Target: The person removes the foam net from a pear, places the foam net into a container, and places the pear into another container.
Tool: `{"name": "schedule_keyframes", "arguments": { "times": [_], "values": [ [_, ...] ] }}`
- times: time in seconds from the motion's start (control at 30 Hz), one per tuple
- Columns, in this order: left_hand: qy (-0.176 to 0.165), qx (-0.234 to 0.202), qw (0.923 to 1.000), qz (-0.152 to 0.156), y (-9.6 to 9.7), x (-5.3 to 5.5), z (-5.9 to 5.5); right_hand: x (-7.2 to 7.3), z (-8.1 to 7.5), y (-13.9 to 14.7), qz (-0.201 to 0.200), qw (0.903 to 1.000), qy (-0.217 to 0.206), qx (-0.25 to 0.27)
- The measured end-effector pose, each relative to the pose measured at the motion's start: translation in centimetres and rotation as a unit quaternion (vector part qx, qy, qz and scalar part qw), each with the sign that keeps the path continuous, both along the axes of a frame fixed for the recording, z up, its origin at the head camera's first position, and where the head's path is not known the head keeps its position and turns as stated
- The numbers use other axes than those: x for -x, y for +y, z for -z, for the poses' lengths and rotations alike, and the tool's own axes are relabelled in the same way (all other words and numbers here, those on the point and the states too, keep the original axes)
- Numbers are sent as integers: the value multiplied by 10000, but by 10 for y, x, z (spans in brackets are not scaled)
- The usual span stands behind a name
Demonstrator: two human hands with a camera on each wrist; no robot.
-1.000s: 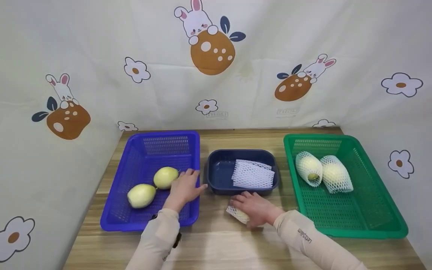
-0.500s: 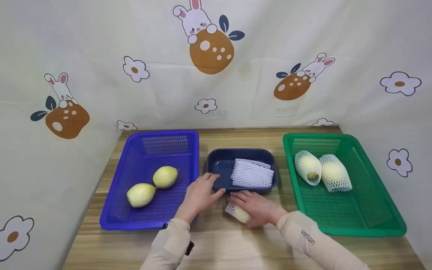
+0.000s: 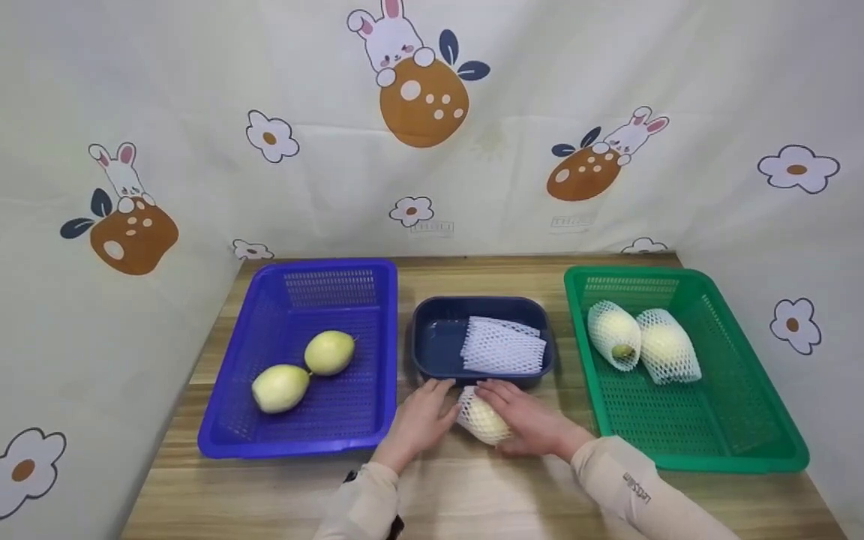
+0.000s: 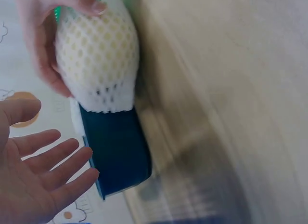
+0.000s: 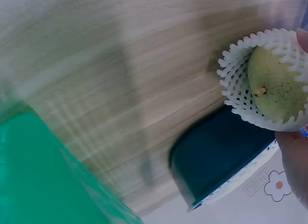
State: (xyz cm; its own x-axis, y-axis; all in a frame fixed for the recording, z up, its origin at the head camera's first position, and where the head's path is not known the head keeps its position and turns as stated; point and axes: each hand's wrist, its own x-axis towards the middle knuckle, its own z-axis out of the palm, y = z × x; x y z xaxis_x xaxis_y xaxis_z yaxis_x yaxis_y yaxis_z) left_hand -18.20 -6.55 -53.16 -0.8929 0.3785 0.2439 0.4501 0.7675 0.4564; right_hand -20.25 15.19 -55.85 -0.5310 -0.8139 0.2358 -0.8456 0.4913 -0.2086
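Note:
In the head view, my right hand (image 3: 533,424) grips a pale yellow-green fruit in a white foam net sleeve (image 3: 483,418), just in front of the navy tray. The fruit looks like a small melon. Its speckled end with a stem stub shows in the sleeve's open mouth (image 5: 233,84) in the right wrist view. My left hand (image 3: 422,420) is beside the fruit's left side. Its fingers (image 4: 62,154) are spread and hold nothing in the left wrist view. Several flat white foam nets (image 3: 503,346) lie in the navy tray (image 3: 436,345).
A blue basket (image 3: 298,442) at left holds two bare fruits (image 3: 280,388). The green basket (image 3: 709,435) at right holds two fruits in foam nets (image 3: 668,346). Behind the wooden table (image 3: 477,495) hangs a printed cloth (image 3: 507,180).
My left hand has moved from over the blue basket's right rim, rightward and toward me, to beside the netted fruit. The right hand stays on the fruit, which shows more now.

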Motion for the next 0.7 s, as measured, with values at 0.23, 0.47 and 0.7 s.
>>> {"name": "schedule_keyframes", "arguments": {
  "times": [0.23, 0.47, 0.7],
  "values": [
    [-217, -49, 9996, 192, 5, -3, 13, -8, -1, 3, 472, 9988, -106, 95],
    [-666, -198, 9969, 372, 10, -5, 21, -13, 5, 4, 543, 9981, 5, 275],
    [-549, -260, 9973, 413, 13, -7, 25, -18, 9, 8, 885, 9946, -370, 406]
  ]
}}
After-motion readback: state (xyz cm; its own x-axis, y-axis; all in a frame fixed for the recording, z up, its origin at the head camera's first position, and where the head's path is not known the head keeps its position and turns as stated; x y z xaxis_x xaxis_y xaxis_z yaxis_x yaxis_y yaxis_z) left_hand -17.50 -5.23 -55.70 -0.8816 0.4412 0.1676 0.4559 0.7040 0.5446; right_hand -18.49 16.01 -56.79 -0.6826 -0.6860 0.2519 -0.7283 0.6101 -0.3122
